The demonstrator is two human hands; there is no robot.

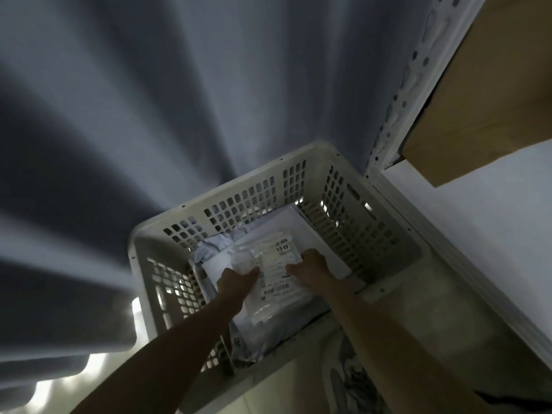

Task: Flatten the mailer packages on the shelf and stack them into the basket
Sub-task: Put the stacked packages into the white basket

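Note:
A white perforated plastic basket [301, 162] stands on the floor below me. Inside lies a stack of grey and white mailer packages [301, 225]. On top is a clear-wrapped mailer with barcode labels [268, 258]. My left hand [236, 283] rests on its left side, thumb pointing toward the label. My right hand [309, 265] lies on its right side, fingers down on the wrap. Both hands are inside the basket, touching the top mailer; whether they press or grip it is unclear.
A white shelf [478, 222] runs along the right, its perforated metal upright [409, 94] rising beside the basket. A cardboard box [484, 109] sits on the shelf. Grey curtain folds [149, 115] hang behind and left of the basket.

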